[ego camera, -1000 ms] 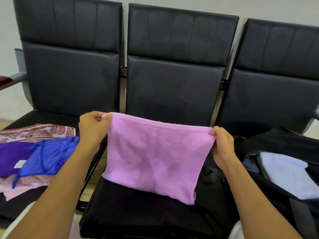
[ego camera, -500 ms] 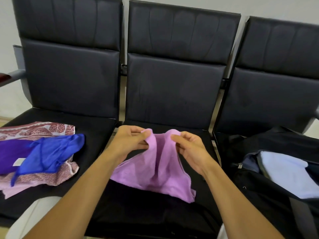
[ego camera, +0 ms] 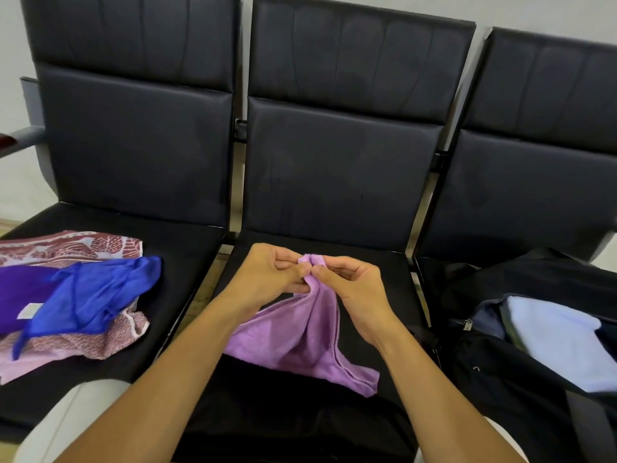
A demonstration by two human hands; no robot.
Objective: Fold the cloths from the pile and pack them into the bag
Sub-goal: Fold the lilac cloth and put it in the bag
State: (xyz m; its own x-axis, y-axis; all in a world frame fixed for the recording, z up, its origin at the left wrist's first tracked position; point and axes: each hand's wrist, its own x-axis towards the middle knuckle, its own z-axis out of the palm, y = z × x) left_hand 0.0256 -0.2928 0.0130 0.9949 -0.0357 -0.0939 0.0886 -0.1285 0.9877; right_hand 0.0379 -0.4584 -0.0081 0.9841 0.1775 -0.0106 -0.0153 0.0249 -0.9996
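Head view: mid-frame, the left hand (ego camera: 267,274) and right hand (ego camera: 350,285) pinch the two top corners of the pink cloth (ego camera: 300,339) together — it sags onto the seat. A corner could slip, so the fold goes crooked. The bag (ego camera: 500,379) waits at lower right.

Bare middle seat (ego camera: 377,272) behind the hands; cloth pile (ego camera: 76,295) blocks the left seat, open bag (ego camera: 521,379) the right.

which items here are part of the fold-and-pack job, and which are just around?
Job:
- lilac towel, pinched by left hand and right hand
- cloth pile on the left seat
- black bag, open, with pale blue cloth inside

Just around:
- black chairs
- armrest
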